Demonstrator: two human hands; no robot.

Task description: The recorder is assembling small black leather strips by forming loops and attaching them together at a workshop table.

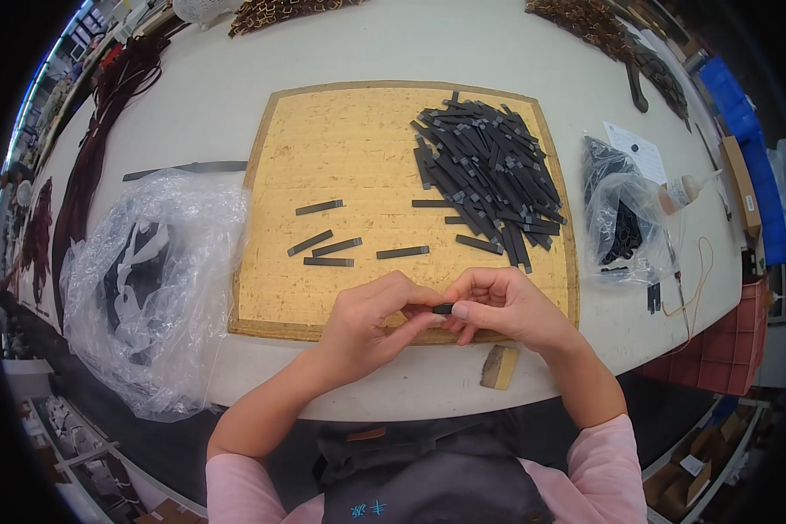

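Observation:
Near the front edge of a yellowish board (349,131), my left hand (380,316) and my right hand (502,306) meet. Between their fingertips they pinch a small black strip (444,309), which looks folded or partly covered by the fingers. A large heap of flat black strips (489,166) with greyish ends lies on the board's right half, beyond my right hand. Several single strips (333,248) are spread on the left half, beyond my left hand. A brush-like block (499,367) with a pale side and dark side rests on the table below my right wrist.
At the left sits a crumpled clear plastic bag (148,297) with dark contents. To the right are a bag of black rings (624,227), a small bottle (679,192) and a thin cord (703,271). Dark red straps (105,131) hang along the far left. A red crate (725,341) stands beside the table.

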